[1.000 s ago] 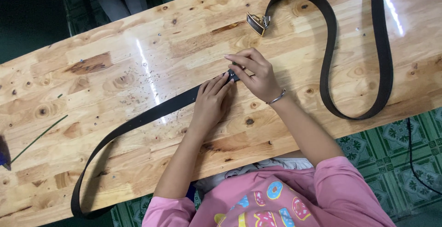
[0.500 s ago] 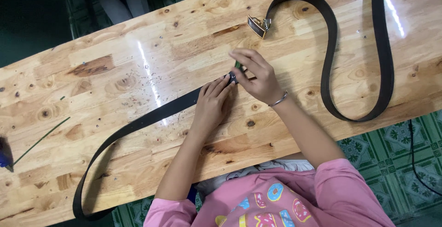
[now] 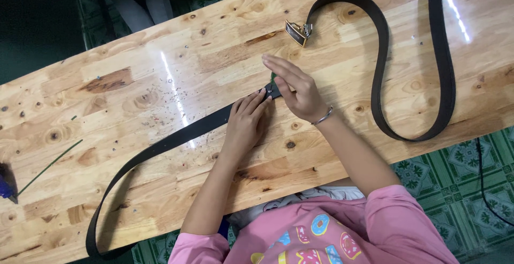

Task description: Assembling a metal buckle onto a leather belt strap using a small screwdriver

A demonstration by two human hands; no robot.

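Note:
A long black belt (image 3: 160,146) lies slantwise across the wooden table (image 3: 134,82). My left hand (image 3: 245,125) presses flat on the belt close to its end. My right hand (image 3: 295,88), a thin bracelet on its wrist, sits at the belt's end (image 3: 272,90). Its fingers stretch out to the left and its thumb is down by the belt. A small green piece (image 3: 274,77) shows under those fingers; what it is I cannot tell. A second black belt (image 3: 381,82) with a metal buckle (image 3: 297,32) snakes over the table's right part, apart from both hands.
Small dark crumbs (image 3: 160,117) are scattered left of my hands. A thin green stick (image 3: 48,167) and a blue object (image 3: 5,188) lie at the left edge. Another person's legs (image 3: 144,4) stand beyond the table. A black cable (image 3: 482,189) runs over the green tiled floor.
My right hand has shifted a little up and away from the belt's end, with its fingers stretched out straighter. My left hand stays on the belt.

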